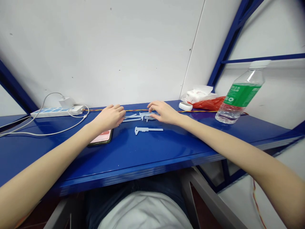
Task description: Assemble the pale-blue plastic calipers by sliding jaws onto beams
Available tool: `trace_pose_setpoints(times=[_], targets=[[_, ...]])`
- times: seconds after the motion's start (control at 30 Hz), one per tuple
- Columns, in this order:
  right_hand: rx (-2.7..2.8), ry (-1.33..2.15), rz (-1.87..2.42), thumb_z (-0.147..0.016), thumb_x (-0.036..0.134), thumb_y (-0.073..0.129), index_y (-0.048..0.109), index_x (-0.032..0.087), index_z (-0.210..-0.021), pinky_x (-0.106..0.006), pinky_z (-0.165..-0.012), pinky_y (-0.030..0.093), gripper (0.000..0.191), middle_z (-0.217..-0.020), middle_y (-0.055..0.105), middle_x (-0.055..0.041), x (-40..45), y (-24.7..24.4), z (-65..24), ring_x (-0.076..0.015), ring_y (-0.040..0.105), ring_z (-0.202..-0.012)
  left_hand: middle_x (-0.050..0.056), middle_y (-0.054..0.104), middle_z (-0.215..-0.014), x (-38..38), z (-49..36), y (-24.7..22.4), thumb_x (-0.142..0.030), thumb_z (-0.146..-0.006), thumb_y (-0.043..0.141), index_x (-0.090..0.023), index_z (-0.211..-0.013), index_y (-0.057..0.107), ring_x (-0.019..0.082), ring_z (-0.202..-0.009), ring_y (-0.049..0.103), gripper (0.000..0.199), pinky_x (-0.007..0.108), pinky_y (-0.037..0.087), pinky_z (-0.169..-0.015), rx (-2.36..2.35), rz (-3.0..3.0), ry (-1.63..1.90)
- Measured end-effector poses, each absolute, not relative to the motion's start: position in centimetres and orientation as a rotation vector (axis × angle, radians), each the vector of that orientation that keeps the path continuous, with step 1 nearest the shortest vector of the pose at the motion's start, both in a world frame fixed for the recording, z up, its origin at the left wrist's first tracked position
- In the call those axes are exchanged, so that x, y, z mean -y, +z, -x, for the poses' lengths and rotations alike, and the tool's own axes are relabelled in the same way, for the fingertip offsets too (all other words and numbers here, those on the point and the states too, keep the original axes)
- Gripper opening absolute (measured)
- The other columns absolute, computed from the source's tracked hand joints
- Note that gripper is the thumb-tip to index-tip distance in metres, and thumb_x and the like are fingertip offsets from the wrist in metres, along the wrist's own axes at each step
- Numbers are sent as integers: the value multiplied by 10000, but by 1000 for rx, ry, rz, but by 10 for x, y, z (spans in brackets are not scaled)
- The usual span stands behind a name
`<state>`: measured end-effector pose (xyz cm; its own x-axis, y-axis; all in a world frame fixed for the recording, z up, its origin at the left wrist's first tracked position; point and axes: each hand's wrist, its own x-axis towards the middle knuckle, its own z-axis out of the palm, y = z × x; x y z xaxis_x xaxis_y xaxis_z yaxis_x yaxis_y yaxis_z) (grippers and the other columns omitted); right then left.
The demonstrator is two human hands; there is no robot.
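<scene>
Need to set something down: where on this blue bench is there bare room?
Bare blue bench runs along the front edge, below the lone plastic caliper. Another patch lies left of the phone, below the white cable. Crowded: between the left hand and right hand, over the other caliper pieces, and back right around the water bottle.

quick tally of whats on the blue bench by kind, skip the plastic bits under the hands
power strip: 1
charger plug: 1
phone: 1
plastic caliper: 1
round white device: 1
white paper packet: 1
red plastic bag: 1
water bottle: 1
total: 8
</scene>
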<state>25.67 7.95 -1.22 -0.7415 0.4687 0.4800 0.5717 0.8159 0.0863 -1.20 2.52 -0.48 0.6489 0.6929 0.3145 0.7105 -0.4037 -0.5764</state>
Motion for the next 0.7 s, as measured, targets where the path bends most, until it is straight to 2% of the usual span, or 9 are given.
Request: trace_pose_setpoints(times=[0.2, 0.7], targets=[[2559, -320, 799, -842, 219, 556, 612, 153, -910, -404, -890, 422, 110, -1112, 621, -119, -82, -15, -258, -248, 560, -1023, 76, 645, -873, -29, 17, -8, -245, -927, 380, -147, -878, 617, 224, -872, 587, 261, 331, 413, -723, 1026, 2136, -93], [2517, -357, 593, -866, 221, 524, 585, 164, -907, -368, -861, 424, 92, -1073, 620, -112, -84, -16, -260, -214, 558, -993, 63, 664, -829, -29, 19, -7, -247, -921, 383, -152, -851, 605, 210, -829, 600, 251, 321, 413, -706, 996, 2162, -161]])
